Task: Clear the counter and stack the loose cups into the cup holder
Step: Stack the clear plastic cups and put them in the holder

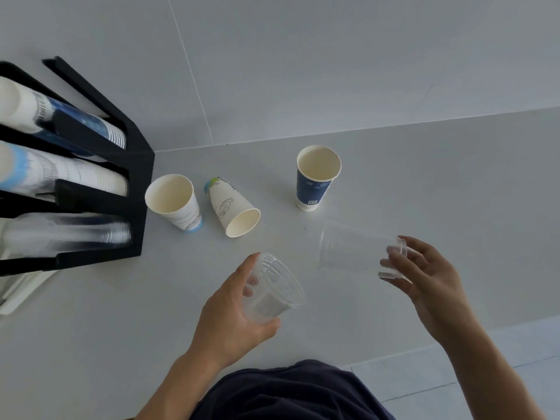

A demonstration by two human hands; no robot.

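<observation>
My left hand (233,310) grips a short stack of clear plastic cups (272,289), its mouth facing right. My right hand (424,274) holds the rim of a tall clear plastic cup (348,250) lying sideways above the counter, base pointing left toward the stack. On the counter stand a white paper cup (174,201) and a blue paper cup (316,177), both upright. Between them a white printed paper cup (233,209) lies on its side. The black cup holder (136,189) at the left has three slots with stacked cups.
The pale grey counter (424,183) meets a tiled wall (303,56) behind the cups. The counter's front edge runs at the lower right, with floor tiles (454,374) below it. My dark clothing (288,392) fills the bottom centre.
</observation>
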